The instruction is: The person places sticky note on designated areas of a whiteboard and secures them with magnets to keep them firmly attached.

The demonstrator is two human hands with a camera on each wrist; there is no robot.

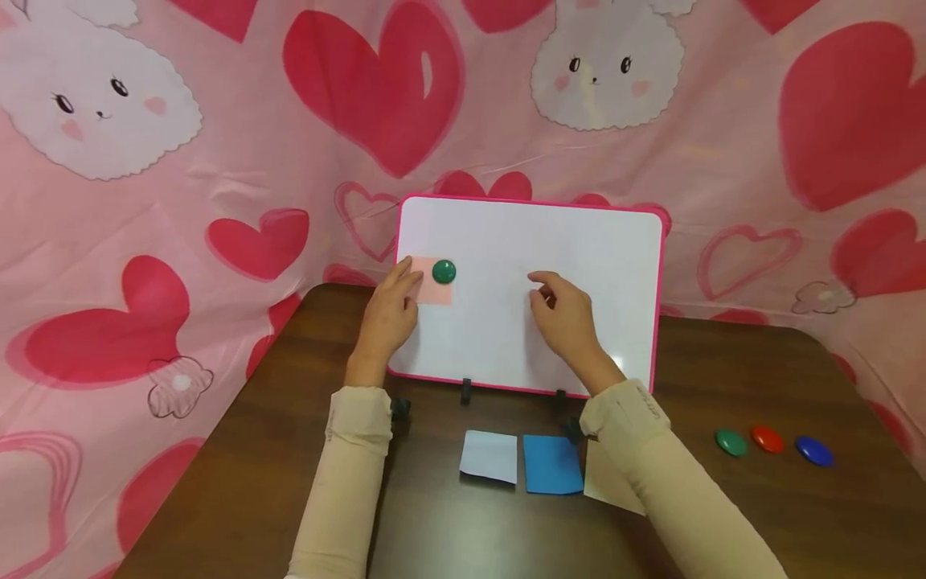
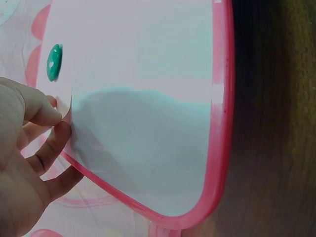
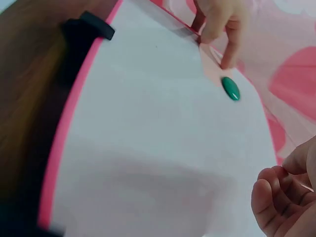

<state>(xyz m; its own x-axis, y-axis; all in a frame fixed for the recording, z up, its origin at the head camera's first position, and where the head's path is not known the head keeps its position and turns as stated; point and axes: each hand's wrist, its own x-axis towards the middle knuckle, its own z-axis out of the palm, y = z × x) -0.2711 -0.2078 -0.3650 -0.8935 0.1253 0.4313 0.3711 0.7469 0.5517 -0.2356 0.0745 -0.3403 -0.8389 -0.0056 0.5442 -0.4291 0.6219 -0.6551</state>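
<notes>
A pink sticky note (image 1: pixel 441 295) lies against the left part of the whiteboard (image 1: pixel 492 338), with a round green magnet (image 1: pixel 444 272) on it. My left hand (image 1: pixel 389 314) pinches the note's left edge between thumb and finger. In the left wrist view that edge of the paper (image 2: pixel 64 104) curls off the board, and the green magnet (image 2: pixel 55 62) sits just above the fingers. My right hand (image 1: pixel 567 315) hovers before the middle of the board, its fingers loosely bent and holding nothing. The right wrist view shows those bent fingers (image 3: pixel 264 200) at the lower right.
The pink-framed board stands on black clips (image 1: pixel 466 392) on a brown wooden table (image 1: pixel 289 482). White (image 1: pixel 489 456), blue (image 1: pixel 553 465) and cream (image 1: pixel 608 482) sticky notes lie in front, the cream one partly under my right sleeve. Green (image 1: pixel 731 442), red (image 1: pixel 767 438) and blue (image 1: pixel 815 451) magnets lie at right.
</notes>
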